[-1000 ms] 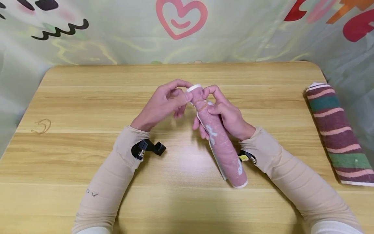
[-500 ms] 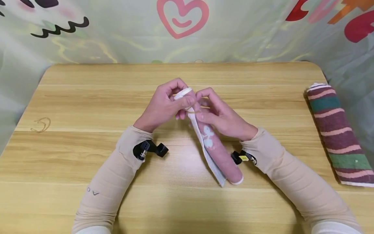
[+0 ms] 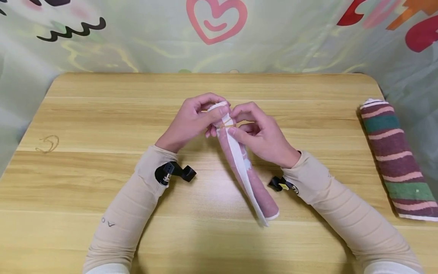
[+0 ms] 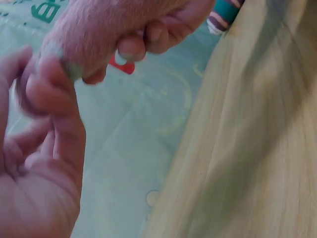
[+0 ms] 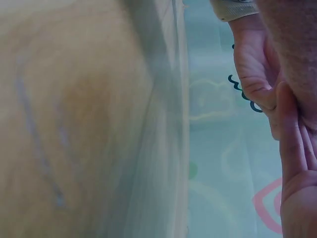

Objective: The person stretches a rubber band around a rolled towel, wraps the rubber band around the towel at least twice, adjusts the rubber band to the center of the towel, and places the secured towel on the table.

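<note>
**Pink roll (image 3: 244,167) gripped near its far end**

Far left on the table (image 3: 171,239), a thin brown loop (image 3: 57,144) lay loose, well apart from my work. My left hand (image 3: 191,120) came next, in front of me, its thumb and fingers bent together and pinching the far end of the pink roll. The roll slanted down and to the right from there, its white edge running lengthwise and standing a little away at the near end. A thin band (image 3: 227,125) went around it just below my left thumb.

My right hand (image 3: 268,133) held the roll from its right side, index finger bent and thumb against the cloth beside the band; with the wrist views so blurred, I could not tell whether those fingertips touched the band itself. At the far right, a striped roll (image 3: 398,160) lay along the table's side.
</note>
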### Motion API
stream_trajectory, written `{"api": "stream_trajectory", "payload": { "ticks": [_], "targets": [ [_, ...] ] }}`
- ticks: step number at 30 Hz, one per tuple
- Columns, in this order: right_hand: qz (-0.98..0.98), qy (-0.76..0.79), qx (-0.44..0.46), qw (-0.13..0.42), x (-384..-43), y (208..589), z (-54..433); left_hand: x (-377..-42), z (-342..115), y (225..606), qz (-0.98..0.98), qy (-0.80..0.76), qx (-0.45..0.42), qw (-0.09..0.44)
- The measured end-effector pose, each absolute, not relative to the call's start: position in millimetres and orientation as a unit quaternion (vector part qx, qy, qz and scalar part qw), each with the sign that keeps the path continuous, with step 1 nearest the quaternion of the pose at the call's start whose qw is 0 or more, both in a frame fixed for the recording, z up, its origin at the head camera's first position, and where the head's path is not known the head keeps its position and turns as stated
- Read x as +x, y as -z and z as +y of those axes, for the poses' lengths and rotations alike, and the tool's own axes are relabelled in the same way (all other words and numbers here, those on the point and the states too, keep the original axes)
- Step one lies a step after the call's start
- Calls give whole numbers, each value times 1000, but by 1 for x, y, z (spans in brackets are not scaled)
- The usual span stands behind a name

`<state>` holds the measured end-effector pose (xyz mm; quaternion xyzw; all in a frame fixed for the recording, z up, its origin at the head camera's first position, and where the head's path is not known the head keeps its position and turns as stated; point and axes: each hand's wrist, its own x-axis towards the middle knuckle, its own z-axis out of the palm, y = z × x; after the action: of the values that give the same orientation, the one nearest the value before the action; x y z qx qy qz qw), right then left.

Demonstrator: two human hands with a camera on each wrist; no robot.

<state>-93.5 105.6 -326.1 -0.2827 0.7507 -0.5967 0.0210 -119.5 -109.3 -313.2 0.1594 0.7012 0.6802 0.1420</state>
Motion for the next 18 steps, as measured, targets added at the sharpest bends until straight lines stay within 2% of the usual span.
{"api": "stream_trajectory", "payload": {
  "ticks": [10, 18],
  "targets": [
    [760, 585, -275, 71, -96, 326, 109, -119, -104, 319, 716, -668, 155, 135],
    [760, 590, -268, 56, -95, 328, 108, -120, -103, 318, 727, -663, 137, 117]
  ]
}}
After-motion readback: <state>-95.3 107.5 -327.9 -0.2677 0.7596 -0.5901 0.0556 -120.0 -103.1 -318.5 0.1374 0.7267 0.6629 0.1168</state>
